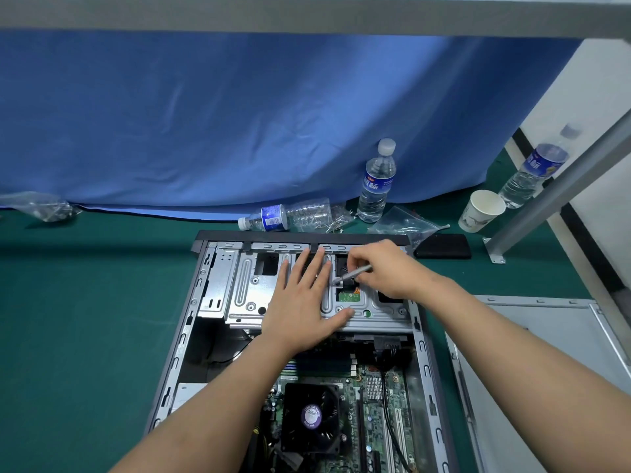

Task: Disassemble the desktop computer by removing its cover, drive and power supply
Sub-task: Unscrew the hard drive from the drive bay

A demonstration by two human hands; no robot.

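The open desktop case lies on its side on the green table. Its grey side cover lies flat to the right of it. A silver drive cage spans the far end of the case. My left hand presses flat on the cage with straight, spread fingers. My right hand grips a silver screwdriver, whose tip touches the cage beside my left fingertips. The motherboard with its black CPU fan shows in the near half. The power supply is not clearly visible.
Behind the case lie a tipped water bottle, an upright bottle, clear plastic bags, a black phone and a paper cup. A grey frame leg stands at the right. A blue cloth hangs behind.
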